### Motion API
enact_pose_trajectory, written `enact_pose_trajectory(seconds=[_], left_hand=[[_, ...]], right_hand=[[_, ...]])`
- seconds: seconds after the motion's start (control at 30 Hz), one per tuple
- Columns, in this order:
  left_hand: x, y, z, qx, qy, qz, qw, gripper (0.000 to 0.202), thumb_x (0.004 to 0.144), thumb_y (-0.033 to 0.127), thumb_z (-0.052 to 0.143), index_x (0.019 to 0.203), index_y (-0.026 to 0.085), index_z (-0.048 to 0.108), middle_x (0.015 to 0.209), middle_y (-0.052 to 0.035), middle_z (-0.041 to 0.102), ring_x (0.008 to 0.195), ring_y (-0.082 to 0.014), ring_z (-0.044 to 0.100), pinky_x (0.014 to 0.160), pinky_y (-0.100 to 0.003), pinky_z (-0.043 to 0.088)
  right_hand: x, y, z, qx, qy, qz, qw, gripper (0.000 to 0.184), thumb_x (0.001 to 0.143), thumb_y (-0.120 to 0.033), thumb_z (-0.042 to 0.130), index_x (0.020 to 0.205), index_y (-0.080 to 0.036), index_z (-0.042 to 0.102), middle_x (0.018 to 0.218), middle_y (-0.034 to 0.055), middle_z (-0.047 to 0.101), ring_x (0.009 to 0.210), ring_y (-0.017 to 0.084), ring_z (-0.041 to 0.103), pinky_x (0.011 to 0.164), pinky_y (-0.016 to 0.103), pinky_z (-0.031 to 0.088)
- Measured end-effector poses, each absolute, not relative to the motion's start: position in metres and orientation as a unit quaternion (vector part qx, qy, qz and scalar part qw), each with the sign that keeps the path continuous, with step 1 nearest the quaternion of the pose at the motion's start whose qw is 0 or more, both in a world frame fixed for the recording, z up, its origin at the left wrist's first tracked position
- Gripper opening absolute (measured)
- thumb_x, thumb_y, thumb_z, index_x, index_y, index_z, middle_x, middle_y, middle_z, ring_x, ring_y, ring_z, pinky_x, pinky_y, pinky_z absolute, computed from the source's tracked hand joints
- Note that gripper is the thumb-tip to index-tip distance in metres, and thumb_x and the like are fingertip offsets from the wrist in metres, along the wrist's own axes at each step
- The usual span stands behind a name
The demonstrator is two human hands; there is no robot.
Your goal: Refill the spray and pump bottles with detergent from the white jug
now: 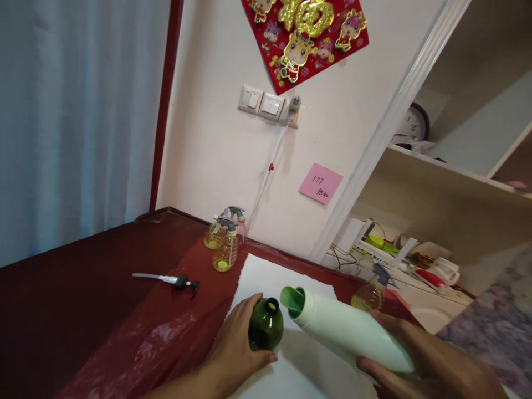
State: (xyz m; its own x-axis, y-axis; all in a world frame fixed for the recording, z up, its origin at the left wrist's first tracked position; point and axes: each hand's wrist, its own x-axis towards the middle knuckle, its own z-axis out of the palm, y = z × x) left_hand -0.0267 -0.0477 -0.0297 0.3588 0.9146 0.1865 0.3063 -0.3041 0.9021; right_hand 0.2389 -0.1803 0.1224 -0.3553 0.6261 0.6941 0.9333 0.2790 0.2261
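Note:
My left hand (233,346) is wrapped round a small dark green bottle (266,324) that stands upright with its neck open on a white sheet (266,277). My right hand (415,360) grips a large white bottle (353,332) tilted over to the left. Its green spout (292,299) hangs just right of the green bottle's mouth and slightly above it. No liquid shows between them.
A pump head with a long tube (170,280) lies on the red plastic cover (166,332). Spray bottles of yellow liquid (226,244) stand by the wall. Another clear bottle (368,293) sits behind the white one. Cluttered shelves (399,249) are at right.

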Motion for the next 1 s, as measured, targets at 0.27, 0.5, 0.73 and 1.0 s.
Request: enact_pose_trajectory(seconds=[0.27,0.5,0.73,1.0], left_hand=[[-0.0271,-0.0478,-0.0295,0.723,0.418,0.369,0.407,0.096,0.059,0.021,0.078,0.148,0.018,0.044,0.153,-0.0161,0.051,0.141,-0.0360,0.044,0.120,-0.053,0.032],[-0.0269,-0.0496,-0.0275,0.718,0.420,0.369,0.415,0.096,0.058,0.021,0.080,0.148,0.017,0.045,0.153,-0.0153,0.051,0.142,-0.0355,0.044,0.120,-0.050,0.032],[-0.0278,-0.0493,-0.0303,0.719,0.416,0.378,0.409,0.095,0.059,0.022,0.080,0.148,0.020,0.046,0.151,-0.0135,0.053,0.139,-0.0350,0.046,0.119,-0.052,0.033],[-0.0282,-0.0501,-0.0266,0.719,0.417,0.377,0.409,0.094,0.059,0.023,0.080,0.147,0.021,0.047,0.149,-0.0139,0.054,0.138,-0.0364,0.047,0.118,-0.054,0.035]], right_hand=[[0.2373,-0.1748,0.1169,-0.498,-0.767,-0.336,0.224,0.039,0.085,-0.055,0.067,0.111,-0.027,0.070,0.079,0.0012,0.079,0.057,0.022,0.075,0.043,0.026,0.059],[0.2319,-0.1729,0.1222,-0.469,-0.779,-0.365,0.200,0.035,0.091,-0.054,0.060,0.110,-0.026,0.067,0.080,0.0020,0.079,0.057,0.021,0.075,0.044,0.026,0.059],[0.2359,-0.1725,0.1215,-0.472,-0.778,-0.372,0.182,0.038,0.091,-0.055,0.059,0.112,-0.024,0.067,0.082,0.0042,0.079,0.058,0.022,0.076,0.044,0.028,0.059],[0.2386,-0.1736,0.1208,-0.469,-0.783,-0.372,0.170,0.039,0.091,-0.055,0.059,0.112,-0.023,0.067,0.084,0.0056,0.078,0.060,0.023,0.075,0.046,0.029,0.059]])
